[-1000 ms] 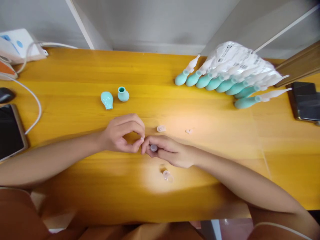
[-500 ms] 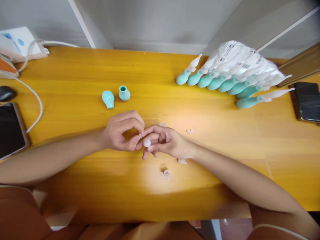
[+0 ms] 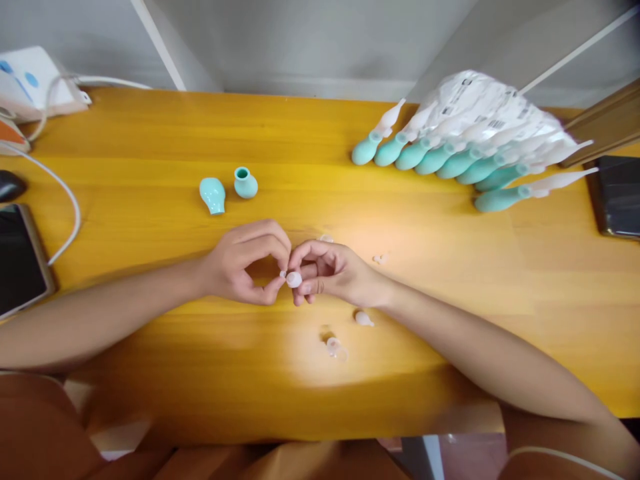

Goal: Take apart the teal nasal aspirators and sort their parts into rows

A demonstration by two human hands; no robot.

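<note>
Between thumb and forefinger my left hand pinches a tiny translucent piece. My right hand is closed on a small whitish nozzle piece, its round end facing left. The two pieces are side by side, close together; I cannot tell whether they touch. Near the hands on the table lie a whitish tip, a clear cup-like part, another clear part partly behind my right hand, and some tiny bits. Farther off are two teal bulbs, one upright with its opening showing.
Several teal bulbs with white nozzles stand in a row at the back right, before a clear plastic bag. A black object lies at the right edge. A dark-screened device, cable, mouse and white box are at the left.
My right hand has turned and its fingers have curled in more, bringing the nozzle piece up beside the tiny piece. The whitish tip below it shows more fully now.
</note>
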